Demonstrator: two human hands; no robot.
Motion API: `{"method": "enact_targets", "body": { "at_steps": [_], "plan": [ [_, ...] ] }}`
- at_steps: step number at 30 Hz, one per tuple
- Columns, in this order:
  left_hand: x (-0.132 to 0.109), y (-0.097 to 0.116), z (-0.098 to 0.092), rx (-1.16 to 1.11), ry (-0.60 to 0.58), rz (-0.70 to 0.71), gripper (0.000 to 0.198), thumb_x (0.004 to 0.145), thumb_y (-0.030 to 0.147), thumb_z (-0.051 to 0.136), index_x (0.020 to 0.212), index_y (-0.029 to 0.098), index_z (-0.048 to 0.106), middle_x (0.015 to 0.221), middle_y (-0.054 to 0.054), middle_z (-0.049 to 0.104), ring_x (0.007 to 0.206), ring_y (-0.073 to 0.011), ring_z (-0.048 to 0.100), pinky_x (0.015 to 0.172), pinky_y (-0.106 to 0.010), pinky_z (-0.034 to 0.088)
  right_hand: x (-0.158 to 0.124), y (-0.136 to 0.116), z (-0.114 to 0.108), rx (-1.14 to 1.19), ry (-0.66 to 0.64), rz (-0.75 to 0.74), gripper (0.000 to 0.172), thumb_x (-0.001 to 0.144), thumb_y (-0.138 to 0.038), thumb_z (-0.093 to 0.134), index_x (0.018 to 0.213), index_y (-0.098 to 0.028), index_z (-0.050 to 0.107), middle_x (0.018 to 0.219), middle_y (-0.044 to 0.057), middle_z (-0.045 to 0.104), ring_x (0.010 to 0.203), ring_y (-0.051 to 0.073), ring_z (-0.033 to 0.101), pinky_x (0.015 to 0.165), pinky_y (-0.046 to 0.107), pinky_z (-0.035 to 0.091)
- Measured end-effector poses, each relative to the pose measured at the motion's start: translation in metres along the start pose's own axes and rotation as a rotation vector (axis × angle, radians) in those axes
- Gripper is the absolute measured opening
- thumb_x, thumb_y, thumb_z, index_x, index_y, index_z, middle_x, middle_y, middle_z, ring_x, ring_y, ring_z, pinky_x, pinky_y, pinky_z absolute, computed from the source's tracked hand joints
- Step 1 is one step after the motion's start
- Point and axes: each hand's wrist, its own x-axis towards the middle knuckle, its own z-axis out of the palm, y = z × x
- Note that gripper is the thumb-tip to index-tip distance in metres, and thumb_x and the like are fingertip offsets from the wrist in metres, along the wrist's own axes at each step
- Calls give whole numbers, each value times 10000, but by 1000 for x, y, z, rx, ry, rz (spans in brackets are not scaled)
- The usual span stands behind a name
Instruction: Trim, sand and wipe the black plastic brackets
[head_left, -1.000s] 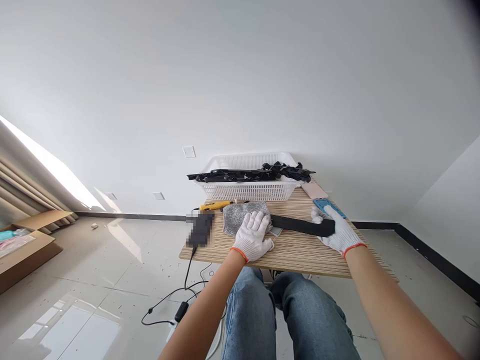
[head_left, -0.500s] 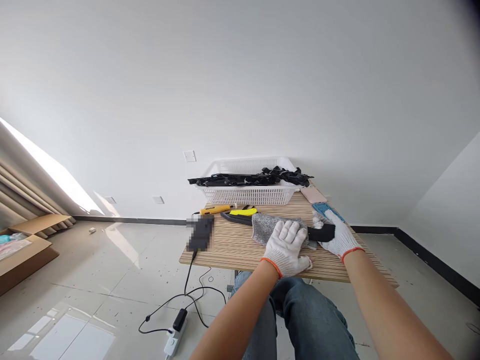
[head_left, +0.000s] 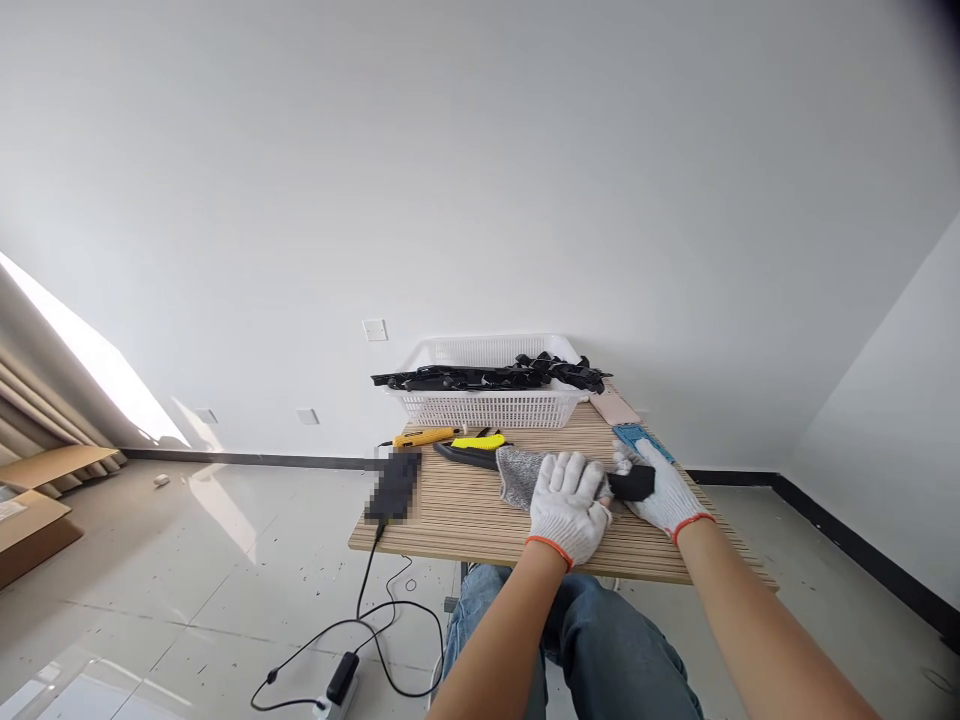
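Note:
A long black plastic piece (head_left: 469,457) lies across the table, its middle covered by a grey cloth (head_left: 517,474). My left hand (head_left: 568,505), in a white knitted glove with an orange cuff, presses on the cloth, fingers curled over it and thumb against its near edge. At the black piece's wide right end (head_left: 634,483), my right hand (head_left: 667,495), gloved alike, grips it from the right side. Part of its fingers is hidden behind that end. Just beyond that hand lies a flat blue item (head_left: 630,434), partly covered by the glove.
A white plastic basket (head_left: 487,410) with several black plastic parts (head_left: 480,378) stands at the table's back. On the left are a yellow-handled tool (head_left: 425,437), a yellow cutter (head_left: 478,441) and a blurred-out dark device (head_left: 395,487). A pinkish flat piece (head_left: 613,405) lies back right. Cables (head_left: 322,630) trail on the floor.
My left thumb has drawn in from the tabletop to the cloth, and the fingers curl more closely over it. The whole view has shifted slightly; the right hand keeps its grip.

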Motion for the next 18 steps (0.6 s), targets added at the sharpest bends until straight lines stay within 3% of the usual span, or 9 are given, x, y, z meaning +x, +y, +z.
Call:
{"method": "enact_targets", "body": {
  "at_steps": [8,18],
  "plan": [
    [1,-43,-5,40,62,-152,629,983,506,489,1543,222,475,1640,-126,405,1541,-347,315,1299,-580,187,0,-1,-1,10,33,21,235,1041,-304,502,984,-151,671,634,36,671,468,114,597,471,194,570],
    [-14,-111,-36,206,56,-381,577,1002,408,438,1528,175,488,1625,-149,420,1533,-362,322,1278,-577,210,1,1,-2,48,17,42,182,1023,-286,553,1025,-158,683,659,38,701,481,124,632,473,205,588]
  ]
}}
